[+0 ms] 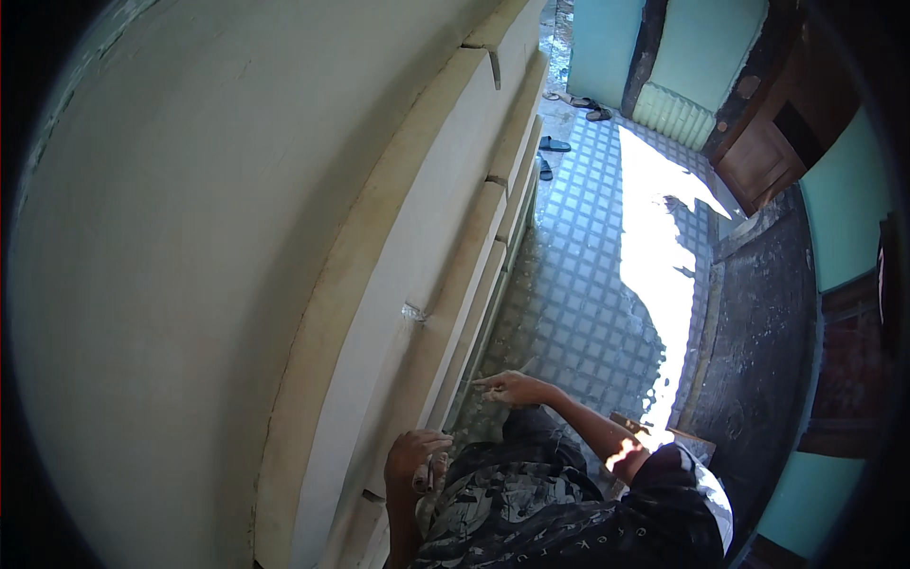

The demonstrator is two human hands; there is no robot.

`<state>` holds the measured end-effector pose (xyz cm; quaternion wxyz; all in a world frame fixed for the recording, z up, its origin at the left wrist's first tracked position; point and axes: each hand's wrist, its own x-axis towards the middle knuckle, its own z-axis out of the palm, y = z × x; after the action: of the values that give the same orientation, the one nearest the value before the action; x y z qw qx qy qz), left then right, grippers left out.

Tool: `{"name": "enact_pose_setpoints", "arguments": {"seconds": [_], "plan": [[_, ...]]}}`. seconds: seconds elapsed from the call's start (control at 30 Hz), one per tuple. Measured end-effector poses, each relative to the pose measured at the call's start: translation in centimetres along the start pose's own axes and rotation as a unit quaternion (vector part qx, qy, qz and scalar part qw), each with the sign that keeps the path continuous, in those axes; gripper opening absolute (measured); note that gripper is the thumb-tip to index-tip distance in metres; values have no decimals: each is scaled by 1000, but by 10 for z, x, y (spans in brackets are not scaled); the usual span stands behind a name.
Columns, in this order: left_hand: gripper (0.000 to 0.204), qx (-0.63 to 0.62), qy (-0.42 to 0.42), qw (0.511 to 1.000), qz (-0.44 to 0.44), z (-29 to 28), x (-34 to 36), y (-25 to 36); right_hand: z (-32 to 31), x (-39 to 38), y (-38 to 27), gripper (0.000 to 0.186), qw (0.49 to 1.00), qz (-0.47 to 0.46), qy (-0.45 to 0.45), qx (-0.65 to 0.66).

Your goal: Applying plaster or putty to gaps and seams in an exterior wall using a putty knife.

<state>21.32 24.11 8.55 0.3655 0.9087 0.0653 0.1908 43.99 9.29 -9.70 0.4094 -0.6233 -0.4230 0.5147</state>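
At the bottom middle my left hand [418, 460] is closed beside the lowest pale moulding, round a small object I cannot make out. My right hand [507, 387] is farther forward, fingers curled near the lower edge of the stepped ledges; whatever it holds is too small to name. The stepped cream mouldings [352, 284] run along the plastered wall [161, 266] on my left, with notches in their edges and a small rough patch [413, 312] on one step. My dark patterned shirt and trousers fill the bottom of the view.
A tiled floor [578, 266] with a bright sunlit band lies below. Sandals [555, 143] lie by the far end of the ledges. A brown door [758, 152], turquoise walls [701, 57], a dark stained strip [749, 322] and a wooden object [701, 446] are at the right.
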Motion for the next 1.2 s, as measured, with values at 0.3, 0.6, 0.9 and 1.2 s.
{"name": "enact_pose_setpoints", "arguments": {"seconds": [0.3,0.6,0.9,1.2], "plan": [[13,-17,153,988,8,-17,-67,3,122,-9,42,23,922,175,190,287],[19,27,98,995,-17,-38,-144,9,186,-22,-16,22,922,74,296,239],[17,14,16,987,-158,-64,-176,9,236,20,-61,3,856,10,325,401],[25,18,-6,991,-132,-78,-201,25,266,-12,-86,7,911,0,318,261]]}}
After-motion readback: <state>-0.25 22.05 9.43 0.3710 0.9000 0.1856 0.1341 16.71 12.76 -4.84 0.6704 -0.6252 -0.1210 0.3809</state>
